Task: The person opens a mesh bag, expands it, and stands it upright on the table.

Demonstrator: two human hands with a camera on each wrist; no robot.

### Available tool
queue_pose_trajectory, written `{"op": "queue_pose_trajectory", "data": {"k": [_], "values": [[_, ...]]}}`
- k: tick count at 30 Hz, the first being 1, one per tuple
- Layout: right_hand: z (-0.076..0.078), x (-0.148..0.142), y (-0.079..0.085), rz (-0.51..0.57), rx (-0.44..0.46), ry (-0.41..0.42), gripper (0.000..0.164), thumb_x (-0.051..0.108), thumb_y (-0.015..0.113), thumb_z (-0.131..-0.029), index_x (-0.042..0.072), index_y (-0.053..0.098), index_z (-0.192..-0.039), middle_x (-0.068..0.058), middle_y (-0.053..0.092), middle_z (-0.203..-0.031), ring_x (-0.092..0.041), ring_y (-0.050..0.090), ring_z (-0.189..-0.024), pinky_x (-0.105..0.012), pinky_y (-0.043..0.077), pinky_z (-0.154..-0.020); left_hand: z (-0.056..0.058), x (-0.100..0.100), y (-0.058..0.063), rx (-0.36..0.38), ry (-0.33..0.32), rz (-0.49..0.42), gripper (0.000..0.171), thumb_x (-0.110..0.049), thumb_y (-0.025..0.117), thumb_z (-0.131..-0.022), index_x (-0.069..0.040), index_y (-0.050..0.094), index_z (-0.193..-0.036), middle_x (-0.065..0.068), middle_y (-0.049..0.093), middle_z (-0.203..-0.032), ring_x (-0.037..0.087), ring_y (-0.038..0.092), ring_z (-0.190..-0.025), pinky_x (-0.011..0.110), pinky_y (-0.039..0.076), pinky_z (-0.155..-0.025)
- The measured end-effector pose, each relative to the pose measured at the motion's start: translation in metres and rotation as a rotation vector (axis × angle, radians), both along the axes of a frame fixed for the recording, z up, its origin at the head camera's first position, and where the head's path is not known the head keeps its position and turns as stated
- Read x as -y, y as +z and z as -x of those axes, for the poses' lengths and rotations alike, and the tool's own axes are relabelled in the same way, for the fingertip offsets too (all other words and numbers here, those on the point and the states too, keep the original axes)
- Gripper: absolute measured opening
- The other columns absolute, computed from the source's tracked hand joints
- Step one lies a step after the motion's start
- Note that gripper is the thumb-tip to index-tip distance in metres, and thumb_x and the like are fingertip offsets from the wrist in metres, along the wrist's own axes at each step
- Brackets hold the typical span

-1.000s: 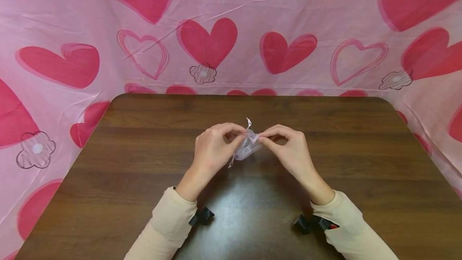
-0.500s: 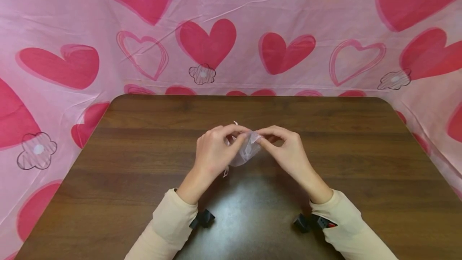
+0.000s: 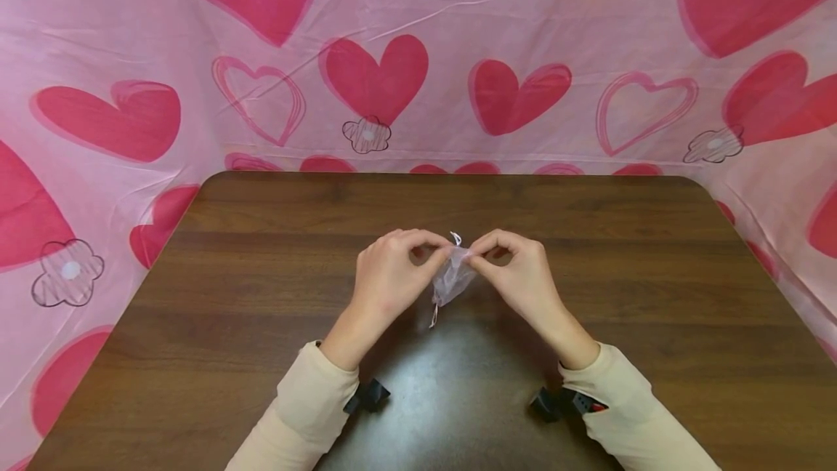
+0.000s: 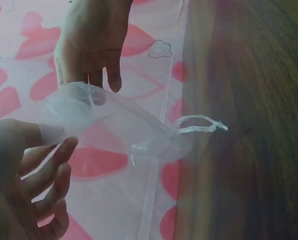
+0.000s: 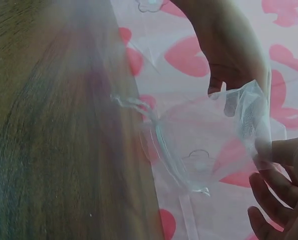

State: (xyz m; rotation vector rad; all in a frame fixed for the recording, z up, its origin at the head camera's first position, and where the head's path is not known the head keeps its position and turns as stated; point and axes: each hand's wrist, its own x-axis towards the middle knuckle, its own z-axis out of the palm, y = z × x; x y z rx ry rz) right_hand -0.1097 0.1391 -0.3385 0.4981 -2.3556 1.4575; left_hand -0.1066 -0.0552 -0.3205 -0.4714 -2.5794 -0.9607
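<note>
A small sheer whitish organza drawstring bag (image 3: pixel 453 278) hangs between both hands over the middle of the table. My left hand (image 3: pixel 392 267) pinches one side of its upper edge between thumb and index finger. On the other side, my right hand (image 3: pixel 516 264) pinches the edge the same way. In the left wrist view the bag (image 4: pixel 124 120) is see-through, its gathered drawstring end with a cord loop (image 4: pixel 201 124) pointing toward the table. The right wrist view shows the bag (image 5: pixel 203 135) spread between the fingers, with the cord running across its lower end.
The brown wooden table (image 3: pixel 261 355) spreads beneath the hands. Behind and beside it hangs a pink cloth (image 3: pixel 451 13) printed with hearts. Black wrist cameras (image 3: pixel 374 396) stick out from the cream sleeves (image 3: pixel 314 391).
The bag has swung and turned between the fingers; its cord ends moved right since half a second ago. Both hands keep pinching it in nearly the same place.
</note>
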Motion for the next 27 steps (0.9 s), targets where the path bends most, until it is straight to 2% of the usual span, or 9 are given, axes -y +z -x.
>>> {"op": "queue_pose_trajectory", "data": {"k": [3, 12, 16, 20, 23, 27], "values": [[0.0005, -0.0005, -0.0002, 0.008, -0.013, 0.002, 0.014, -0.007, 0.079, -0.077, 0.005, 0.074, -0.080, -0.001, 0.070, -0.080, -0.011, 0.062, -0.074, -0.026, 0.050, -0.070, 0.0003, 0.0006, 0.0008, -0.006, -0.005, -0.012, 0.007, -0.035, 0.076, -0.087, -0.031, 0.080, -0.093, -0.012, 0.057, -0.066, 0.004, 0.051, -0.062, 0.033, 0.040, -0.053], [0.0011, -0.0029, 0.0033, -0.027, -0.022, -0.004, 0.016, -0.007, 0.078, -0.078, 0.007, 0.076, -0.085, 0.000, 0.070, -0.081, -0.011, 0.061, -0.073, -0.023, 0.050, -0.069, 0.0019, 0.0040, -0.0004, -0.067, 0.007, 0.018, 0.008, -0.028, 0.078, -0.086, -0.030, 0.080, -0.093, -0.012, 0.058, -0.065, 0.005, 0.051, -0.060, 0.031, 0.039, -0.051], [0.0008, -0.0038, 0.0029, -0.054, -0.041, -0.006, 0.017, -0.008, 0.077, -0.078, 0.008, 0.075, -0.084, 0.001, 0.069, -0.080, -0.011, 0.060, -0.072, -0.025, 0.049, -0.070, 0.0013, 0.0042, 0.0001, -0.079, -0.057, 0.012, 0.014, -0.029, 0.080, -0.084, -0.029, 0.079, -0.098, -0.013, 0.067, -0.079, 0.007, 0.058, -0.071, 0.031, 0.044, -0.055], [-0.0010, -0.0030, 0.0033, -0.078, -0.058, 0.030, 0.019, -0.008, 0.077, -0.079, 0.009, 0.075, -0.086, 0.002, 0.069, -0.081, -0.011, 0.059, -0.072, -0.031, 0.050, -0.071, 0.0000, 0.0032, 0.0007, -0.050, -0.120, 0.020, 0.021, -0.035, 0.082, -0.082, -0.029, 0.077, -0.101, -0.016, 0.070, -0.094, 0.005, 0.061, -0.081, 0.031, 0.047, -0.061], [-0.0027, -0.0019, 0.0045, -0.066, -0.073, 0.073, 0.018, -0.006, 0.078, -0.080, 0.009, 0.076, -0.089, 0.001, 0.071, -0.084, -0.011, 0.061, -0.075, -0.033, 0.050, -0.072, -0.0003, 0.0021, 0.0011, -0.036, -0.123, 0.040, 0.017, -0.038, 0.081, -0.082, -0.031, 0.078, -0.098, -0.017, 0.070, -0.090, 0.004, 0.060, -0.078, 0.031, 0.047, -0.060], [-0.0040, -0.0009, 0.0067, -0.044, -0.092, 0.100, 0.015, 0.001, 0.079, -0.082, 0.010, 0.077, -0.094, 0.003, 0.073, -0.088, -0.011, 0.063, -0.077, -0.029, 0.050, -0.074, 0.0001, 0.0023, 0.0020, -0.066, -0.096, 0.033, 0.009, -0.034, 0.081, -0.083, -0.030, 0.080, -0.092, -0.016, 0.069, -0.081, 0.007, 0.060, -0.070, 0.031, 0.045, -0.057]]}}
